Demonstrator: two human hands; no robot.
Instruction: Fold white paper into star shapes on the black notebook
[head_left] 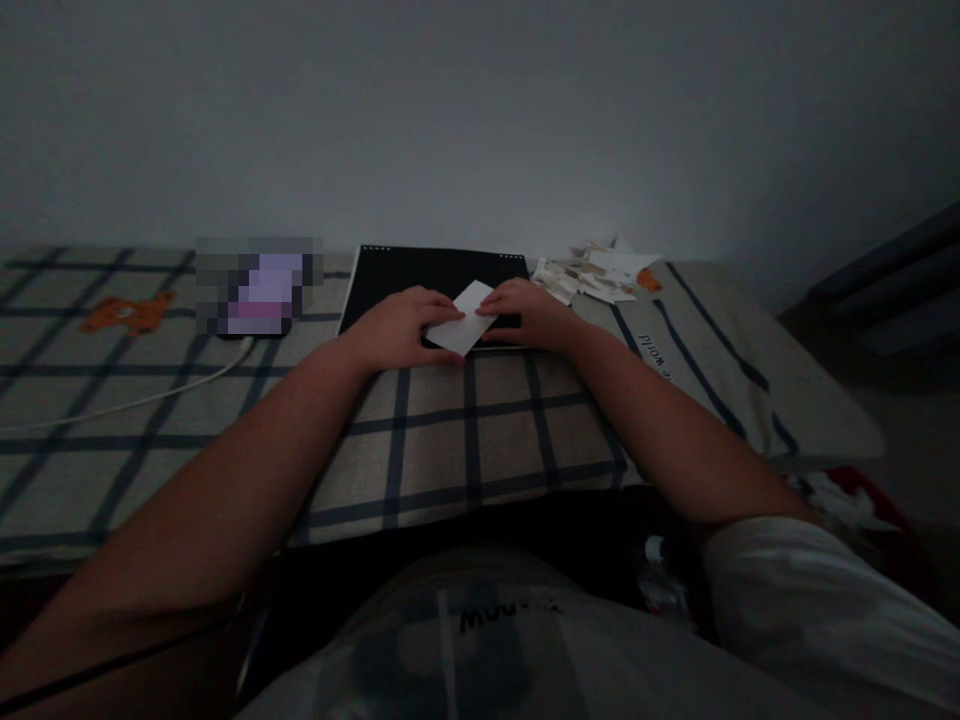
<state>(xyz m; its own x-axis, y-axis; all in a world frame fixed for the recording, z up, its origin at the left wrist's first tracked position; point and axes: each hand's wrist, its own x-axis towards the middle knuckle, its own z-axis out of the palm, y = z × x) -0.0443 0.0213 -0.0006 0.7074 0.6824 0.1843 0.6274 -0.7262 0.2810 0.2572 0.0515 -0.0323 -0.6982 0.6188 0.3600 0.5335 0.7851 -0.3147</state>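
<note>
A small white piece of paper (465,318) lies tilted on the front edge of a black pad (420,272) on a checked bedsheet. My left hand (401,328) presses on the paper's left side with curled fingers. My right hand (529,312) pinches its upper right corner with fingers closed. Both hands touch the paper from opposite sides.
A heap of paper scraps (596,272) lies right of the pad. A blurred-out device (259,288) with a white cable (135,400) lies to the left. An orange bear print (127,312) marks the sheet. A grey wall stands behind; the bed edge drops off at right.
</note>
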